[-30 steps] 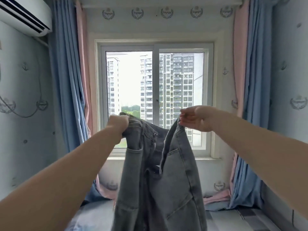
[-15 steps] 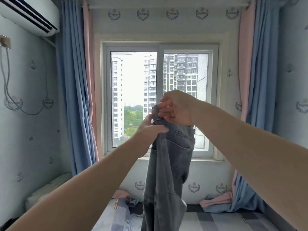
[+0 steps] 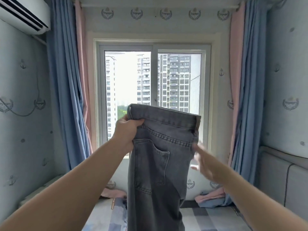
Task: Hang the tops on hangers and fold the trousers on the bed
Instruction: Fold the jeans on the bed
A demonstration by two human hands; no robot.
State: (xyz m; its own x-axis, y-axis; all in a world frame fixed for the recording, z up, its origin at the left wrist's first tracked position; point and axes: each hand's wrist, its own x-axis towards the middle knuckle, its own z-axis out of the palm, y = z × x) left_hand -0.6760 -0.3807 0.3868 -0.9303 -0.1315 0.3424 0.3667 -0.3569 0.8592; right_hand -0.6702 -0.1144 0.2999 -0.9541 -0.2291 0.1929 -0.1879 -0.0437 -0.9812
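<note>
Your left hand [image 3: 128, 130] is raised at arm's length, its fingers [image 3: 139, 121] clenched round one waistband corner of the grey jeans [image 3: 160, 164]. Your right hand [image 3: 206, 162] is blurred, with fingers straight and grasping nothing, just beside the opposite side seam. The jeans hang above the bed [image 3: 216, 219], before the window [image 3: 150, 80]. Denim likely handles weighty, limp and not slippery, so take hold at the thick waistband corners.

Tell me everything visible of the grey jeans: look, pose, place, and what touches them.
The grey jeans, faded denim, hang before the window, folded lengthwise, waistband up, a back pocket facing the camera. The left hand grips the waistband's left end; the blurred right hand is at their right edge, contact unclear.
</note>
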